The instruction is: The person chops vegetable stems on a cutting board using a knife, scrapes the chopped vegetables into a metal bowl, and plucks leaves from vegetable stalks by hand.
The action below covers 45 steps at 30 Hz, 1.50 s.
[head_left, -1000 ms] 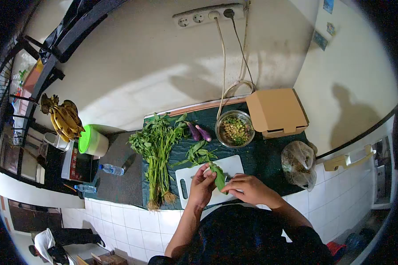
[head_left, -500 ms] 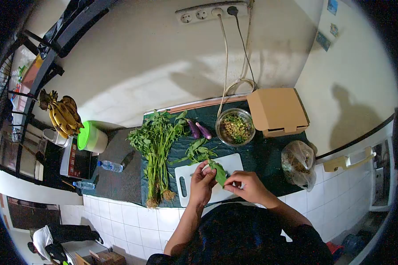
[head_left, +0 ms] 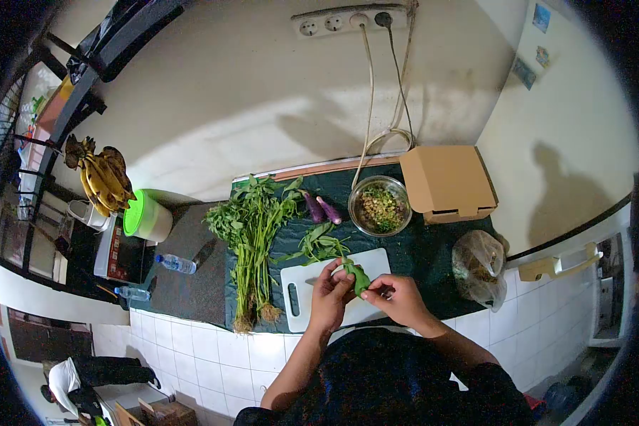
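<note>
Between my two hands is a green leaf point(head_left: 359, 278), held above the white cutting board point(head_left: 307, 275). My left hand point(head_left: 331, 294) pinches it from the left side. The fingertips of my right hand point(head_left: 394, 297) are closed on its right, lower end. Just behind the board lies a small heap of picked leaves point(head_left: 322, 243). To the left rests a large bunch of leafy greens point(head_left: 252, 241) with roots on the stems. Two purple eggplants point(head_left: 321, 207) lie behind the leaves. A metal bowl point(head_left: 353, 219) of chopped mixed food stands at the back.
A cardboard box point(head_left: 449, 181) sits back right, with a clear plastic bag point(head_left: 479, 268) in front of it. Leftward are water bottles point(head_left: 176, 264), a green-lidded tub point(head_left: 148, 216) and hanging bananas point(head_left: 105, 181). Another person point(head_left: 85, 380) is at far lower left.
The leaf looks more folded between my fingers, and my right hand has come slightly closer to my left. The camera view has shifted a little.
</note>
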Each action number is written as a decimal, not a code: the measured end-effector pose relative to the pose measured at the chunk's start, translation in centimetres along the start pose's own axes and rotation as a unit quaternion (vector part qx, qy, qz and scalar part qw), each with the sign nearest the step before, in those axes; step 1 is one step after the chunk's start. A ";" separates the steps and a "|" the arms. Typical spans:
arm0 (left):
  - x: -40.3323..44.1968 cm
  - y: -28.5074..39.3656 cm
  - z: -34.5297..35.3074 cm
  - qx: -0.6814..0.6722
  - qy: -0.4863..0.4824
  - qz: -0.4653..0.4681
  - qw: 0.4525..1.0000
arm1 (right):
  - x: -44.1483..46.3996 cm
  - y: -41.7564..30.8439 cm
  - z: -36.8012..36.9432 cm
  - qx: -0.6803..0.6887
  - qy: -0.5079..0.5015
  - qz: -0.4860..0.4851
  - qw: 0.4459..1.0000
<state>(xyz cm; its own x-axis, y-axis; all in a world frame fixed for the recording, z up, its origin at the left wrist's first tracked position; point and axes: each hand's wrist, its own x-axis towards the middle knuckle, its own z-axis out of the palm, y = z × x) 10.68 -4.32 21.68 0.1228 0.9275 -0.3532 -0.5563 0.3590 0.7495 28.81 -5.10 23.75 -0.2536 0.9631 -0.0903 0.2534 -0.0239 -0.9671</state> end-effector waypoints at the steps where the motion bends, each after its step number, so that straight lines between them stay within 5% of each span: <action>1: 0.0 0.0 0.0 0.000 -0.003 -0.002 1.000 | 0.0 0.2 0.1 -0.004 0.008 0.003 1.000; 15: -0.1 -0.5 0.1 0.074 -0.056 0.021 0.995 | 0.5 1.9 0.5 0.130 0.051 0.011 0.990; 23: 0.8 -2.1 -2.2 0.121 0.025 0.047 0.991 | 3.0 5.4 0.9 0.106 -0.043 0.130 0.985; 27: 1.3 -3.0 -5.7 0.139 0.082 0.076 0.984 | 6.2 8.8 3.3 -0.003 -0.146 0.051 0.988; 31: 1.3 -3.1 -9.5 -0.002 0.165 0.044 0.985 | 7.4 11.2 6.5 0.009 -0.259 0.152 0.954; 36: 2.0 -7.9 -16.9 0.195 0.185 0.053 0.962 | 7.1 17.9 9.1 -0.061 -0.283 0.152 0.945; 38: 1.4 -8.4 -16.6 0.324 0.216 0.042 0.920 | 6.2 20.1 9.4 -0.102 -0.212 0.017 0.972; 43: 2.2 -11.3 -18.3 0.487 0.166 0.021 0.857 | 4.9 20.1 8.2 -0.246 -0.244 0.074 0.935; 45: 2.3 -12.1 -18.5 0.556 0.120 0.141 0.810 | 4.2 20.3 8.1 -0.247 -0.210 0.064 0.944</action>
<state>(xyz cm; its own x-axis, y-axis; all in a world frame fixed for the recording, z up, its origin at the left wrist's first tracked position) 2.52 -8.50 1.46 -0.1186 0.9898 -0.0786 0.5659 0.1324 0.8138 25.31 -3.76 1.77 -0.5134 0.7667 -0.3856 0.6848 0.0953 -0.7225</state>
